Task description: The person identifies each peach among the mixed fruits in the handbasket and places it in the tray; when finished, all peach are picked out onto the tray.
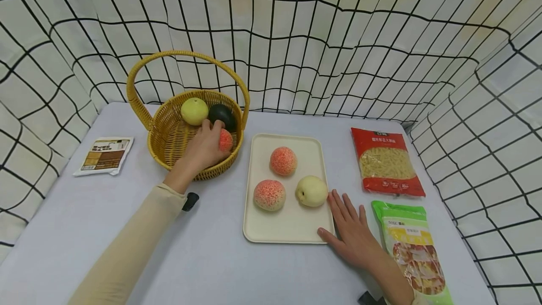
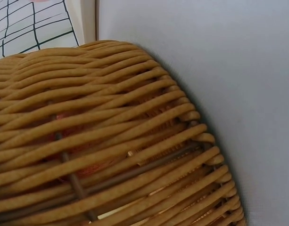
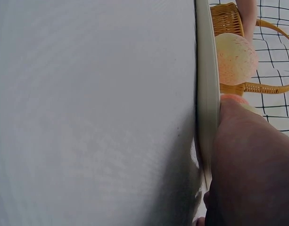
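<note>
Inside the wicker basket, my left hand grips a red-speckled peach, its fingers over the fruit's near side. A yellow-green round fruit and a dark green oval one lie behind that hand. In the left wrist view the basket's woven wall hides the hand, and a reddish patch shows through the gaps. My right hand rests with spread fingers at the right edge of the cream tray. Two peaches and a pale yellow pear sit on this tray.
A brown-and-white packet lies left of the basket. To the right are a red pasta bag and a green-and-yellow bag, the latter beside my right forearm. Black netting over white cloth encloses the table's back and sides. The basket's tall handle arches upward.
</note>
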Demonstrator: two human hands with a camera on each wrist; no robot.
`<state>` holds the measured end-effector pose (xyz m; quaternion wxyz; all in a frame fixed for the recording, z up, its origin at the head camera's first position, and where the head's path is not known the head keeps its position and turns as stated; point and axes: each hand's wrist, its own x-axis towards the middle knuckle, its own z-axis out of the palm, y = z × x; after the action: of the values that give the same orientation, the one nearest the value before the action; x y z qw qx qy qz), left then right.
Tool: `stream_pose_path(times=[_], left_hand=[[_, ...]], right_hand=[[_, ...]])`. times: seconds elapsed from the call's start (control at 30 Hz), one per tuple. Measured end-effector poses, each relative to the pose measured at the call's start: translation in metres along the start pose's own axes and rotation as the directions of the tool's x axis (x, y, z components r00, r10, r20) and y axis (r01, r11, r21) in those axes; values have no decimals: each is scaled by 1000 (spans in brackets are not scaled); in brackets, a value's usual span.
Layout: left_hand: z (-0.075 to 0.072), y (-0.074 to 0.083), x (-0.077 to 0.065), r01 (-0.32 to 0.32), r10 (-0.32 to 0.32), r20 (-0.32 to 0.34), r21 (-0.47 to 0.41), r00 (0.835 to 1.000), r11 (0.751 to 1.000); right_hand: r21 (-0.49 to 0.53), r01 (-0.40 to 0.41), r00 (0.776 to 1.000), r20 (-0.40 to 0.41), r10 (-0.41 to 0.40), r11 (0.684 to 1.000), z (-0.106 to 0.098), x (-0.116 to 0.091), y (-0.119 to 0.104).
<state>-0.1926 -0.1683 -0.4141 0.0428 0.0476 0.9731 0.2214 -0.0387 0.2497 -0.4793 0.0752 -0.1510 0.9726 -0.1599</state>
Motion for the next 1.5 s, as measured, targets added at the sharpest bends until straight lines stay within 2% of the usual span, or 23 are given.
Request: stream_pose_path(times=[0.77, 1.07, 1.3, 1.5], left_hand=[[-2, -3, -5, -44, 43, -10, -27, 999, 999], [-10, 3, -12, -68, 61, -85, -75, 995, 995], [-14, 11, -21, -111, 97, -159, -83, 983, 990], [-17, 15, -28, -124, 102, -206, -99, 973, 987]], right_hand=[[1, 4, 1000, -5, -4, 1000, 0, 0, 0], [-2, -10, 1000, 13, 10, 1000, 1, 1, 1], [0, -11, 1000, 12, 11, 1000, 0, 0, 0], [-1, -9, 1000, 8, 9, 1000, 0, 0, 0]])
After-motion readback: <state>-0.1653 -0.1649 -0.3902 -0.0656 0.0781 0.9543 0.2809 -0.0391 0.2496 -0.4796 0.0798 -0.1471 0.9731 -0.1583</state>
